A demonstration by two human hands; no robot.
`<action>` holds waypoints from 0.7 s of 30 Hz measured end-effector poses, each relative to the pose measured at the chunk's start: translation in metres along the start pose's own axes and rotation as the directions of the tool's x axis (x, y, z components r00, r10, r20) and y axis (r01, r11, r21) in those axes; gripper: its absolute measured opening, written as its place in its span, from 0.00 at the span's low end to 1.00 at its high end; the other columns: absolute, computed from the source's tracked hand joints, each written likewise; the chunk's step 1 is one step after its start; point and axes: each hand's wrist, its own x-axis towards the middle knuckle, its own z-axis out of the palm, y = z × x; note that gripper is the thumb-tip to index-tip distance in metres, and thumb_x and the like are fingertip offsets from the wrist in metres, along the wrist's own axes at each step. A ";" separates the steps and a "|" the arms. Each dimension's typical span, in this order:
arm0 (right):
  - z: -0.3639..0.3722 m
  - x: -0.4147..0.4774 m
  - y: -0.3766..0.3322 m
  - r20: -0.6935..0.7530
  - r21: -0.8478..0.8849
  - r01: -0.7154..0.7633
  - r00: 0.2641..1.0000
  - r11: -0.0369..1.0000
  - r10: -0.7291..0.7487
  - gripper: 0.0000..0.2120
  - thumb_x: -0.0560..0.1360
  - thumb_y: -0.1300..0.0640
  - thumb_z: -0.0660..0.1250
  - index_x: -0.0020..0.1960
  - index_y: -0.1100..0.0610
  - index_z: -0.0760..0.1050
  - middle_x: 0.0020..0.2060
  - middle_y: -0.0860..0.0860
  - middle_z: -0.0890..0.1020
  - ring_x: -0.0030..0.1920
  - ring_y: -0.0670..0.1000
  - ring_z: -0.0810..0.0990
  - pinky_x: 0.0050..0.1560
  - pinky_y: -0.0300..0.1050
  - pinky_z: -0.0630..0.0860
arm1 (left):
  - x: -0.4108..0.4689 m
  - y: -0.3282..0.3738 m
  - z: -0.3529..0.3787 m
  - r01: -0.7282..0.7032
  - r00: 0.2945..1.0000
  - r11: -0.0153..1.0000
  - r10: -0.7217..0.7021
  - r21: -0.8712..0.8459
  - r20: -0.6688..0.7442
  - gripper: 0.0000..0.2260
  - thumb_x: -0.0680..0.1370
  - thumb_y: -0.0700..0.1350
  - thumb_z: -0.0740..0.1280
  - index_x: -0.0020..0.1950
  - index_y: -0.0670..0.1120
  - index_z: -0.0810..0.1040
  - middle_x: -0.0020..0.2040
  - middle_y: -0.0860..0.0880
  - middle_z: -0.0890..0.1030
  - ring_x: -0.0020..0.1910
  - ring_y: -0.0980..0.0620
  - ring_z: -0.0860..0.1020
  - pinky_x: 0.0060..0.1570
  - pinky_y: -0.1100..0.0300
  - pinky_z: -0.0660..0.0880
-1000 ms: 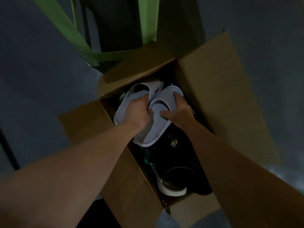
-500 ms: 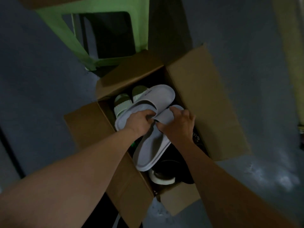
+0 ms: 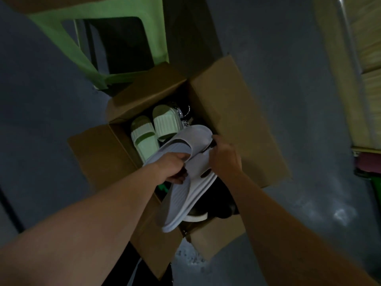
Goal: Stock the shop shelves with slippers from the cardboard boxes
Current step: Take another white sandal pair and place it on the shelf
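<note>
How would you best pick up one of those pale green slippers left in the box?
Probably by the ribbed strap of the left green slipper, coming straight down through the open top of the cardboard box. It lies strap up, and the box wall is close on its left, so fingers hook under the strap more easily than round the sole.

We've got a pale green plastic stool (image 3: 123, 9) standing at the top of the shot, on a dull grey concrete floor (image 3: 288, 89). Over at the right edge we pick out blurred pale yellow panels (image 3: 365, 58), and beneath them a small pink object (image 3: 369, 165) just above a bright green one (image 3: 376, 190).
</note>
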 end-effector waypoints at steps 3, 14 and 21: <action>-0.007 0.019 -0.009 0.106 0.017 0.051 0.993 0.999 -0.053 0.28 0.80 0.61 0.59 0.79 0.56 0.57 0.72 0.60 0.69 0.70 0.60 0.69 0.67 0.47 0.65 | 0.006 0.002 -0.001 -0.033 0.999 0.999 0.033 0.029 -0.002 0.17 0.84 0.40 0.56 0.70 0.50 0.73 0.50 0.42 0.81 0.49 0.41 0.82 0.52 0.45 0.80; -0.012 0.008 -0.012 0.191 0.224 -0.107 0.979 0.969 0.064 0.29 0.75 0.58 0.70 0.74 0.60 0.67 0.67 0.60 0.74 0.66 0.61 0.73 0.63 0.50 0.71 | -0.016 -0.006 0.009 -0.207 0.972 0.969 0.219 0.136 -0.082 0.07 0.76 0.40 0.68 0.53 0.45 0.82 0.56 0.44 0.82 0.54 0.46 0.79 0.58 0.56 0.76; -0.037 -0.045 -0.007 0.206 0.350 -0.188 0.971 0.918 0.120 0.07 0.73 0.56 0.73 0.38 0.54 0.77 0.39 0.53 0.77 0.44 0.56 0.77 0.47 0.51 0.76 | -0.072 -0.016 0.002 -0.337 0.915 0.888 0.388 0.312 -0.115 0.15 0.76 0.44 0.69 0.63 0.49 0.77 0.58 0.48 0.80 0.58 0.47 0.77 0.54 0.61 0.70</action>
